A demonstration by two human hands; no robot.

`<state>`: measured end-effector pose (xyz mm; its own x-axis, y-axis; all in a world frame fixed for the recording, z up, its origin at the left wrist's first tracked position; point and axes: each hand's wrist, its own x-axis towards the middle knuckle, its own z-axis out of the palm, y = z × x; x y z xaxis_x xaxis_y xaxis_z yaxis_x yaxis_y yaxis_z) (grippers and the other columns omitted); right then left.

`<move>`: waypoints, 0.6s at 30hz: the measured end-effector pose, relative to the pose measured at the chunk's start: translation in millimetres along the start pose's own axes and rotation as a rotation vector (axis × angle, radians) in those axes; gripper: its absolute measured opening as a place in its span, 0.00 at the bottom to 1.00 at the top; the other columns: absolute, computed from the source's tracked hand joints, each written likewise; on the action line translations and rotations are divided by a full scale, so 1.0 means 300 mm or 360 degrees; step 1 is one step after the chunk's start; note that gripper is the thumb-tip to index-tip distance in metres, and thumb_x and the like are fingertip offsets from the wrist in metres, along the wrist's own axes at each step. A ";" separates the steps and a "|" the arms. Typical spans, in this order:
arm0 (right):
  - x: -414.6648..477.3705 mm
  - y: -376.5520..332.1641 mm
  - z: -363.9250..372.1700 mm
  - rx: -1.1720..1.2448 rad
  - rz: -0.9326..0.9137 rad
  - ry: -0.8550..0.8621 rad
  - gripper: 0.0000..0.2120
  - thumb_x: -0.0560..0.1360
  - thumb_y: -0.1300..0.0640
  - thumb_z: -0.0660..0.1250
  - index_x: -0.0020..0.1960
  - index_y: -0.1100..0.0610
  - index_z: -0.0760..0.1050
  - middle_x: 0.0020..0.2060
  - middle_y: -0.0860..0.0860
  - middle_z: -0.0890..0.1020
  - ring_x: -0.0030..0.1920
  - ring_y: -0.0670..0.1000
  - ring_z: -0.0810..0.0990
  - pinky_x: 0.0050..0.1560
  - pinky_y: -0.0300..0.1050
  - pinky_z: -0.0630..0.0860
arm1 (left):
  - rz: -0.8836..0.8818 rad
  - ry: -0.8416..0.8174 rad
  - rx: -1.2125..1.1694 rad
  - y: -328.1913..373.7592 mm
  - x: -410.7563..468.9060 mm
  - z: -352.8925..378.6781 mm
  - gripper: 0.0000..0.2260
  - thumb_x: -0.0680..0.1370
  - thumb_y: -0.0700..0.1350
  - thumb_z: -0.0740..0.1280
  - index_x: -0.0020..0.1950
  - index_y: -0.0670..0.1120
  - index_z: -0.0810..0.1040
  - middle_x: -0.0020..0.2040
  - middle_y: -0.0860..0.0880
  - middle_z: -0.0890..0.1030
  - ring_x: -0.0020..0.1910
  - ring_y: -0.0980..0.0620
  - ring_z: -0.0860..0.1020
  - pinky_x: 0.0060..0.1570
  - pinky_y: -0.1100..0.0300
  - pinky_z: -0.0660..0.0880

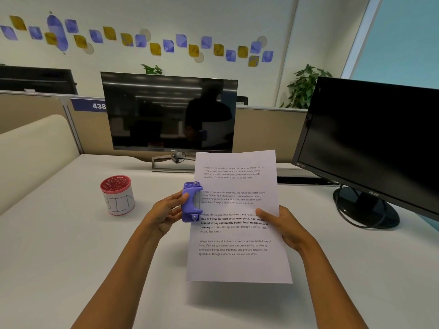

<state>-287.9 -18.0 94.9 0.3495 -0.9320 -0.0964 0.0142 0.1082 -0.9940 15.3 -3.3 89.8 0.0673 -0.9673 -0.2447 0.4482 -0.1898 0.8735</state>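
Head view: left hand (167,211) grips a purple punch (191,201) set on the left edge of a printed sheet (237,264). Right hand (283,225) pinches the sheet's right edge, holding it above the desk (71,233), near a red cup (118,194).

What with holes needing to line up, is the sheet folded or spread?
Spread: the sheet shows one full printed page, uncreased, its edge at the punch.
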 end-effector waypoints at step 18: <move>0.000 -0.011 -0.014 -0.0013 -0.0027 0.0057 0.13 0.74 0.54 0.69 0.57 0.54 0.77 0.49 0.53 0.86 0.47 0.55 0.86 0.40 0.44 0.82 | -0.0074 0.0043 -0.0112 -0.004 0.005 -0.024 0.06 0.75 0.44 0.68 0.49 0.43 0.78 0.47 0.42 0.83 0.44 0.48 0.81 0.32 0.61 0.81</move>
<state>-291.8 -19.9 98.1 0.3156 -0.9454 -0.0812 0.0123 0.0896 -0.9959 21.2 -3.5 85.4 0.0686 -0.9527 -0.2961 0.5128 -0.2209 0.8296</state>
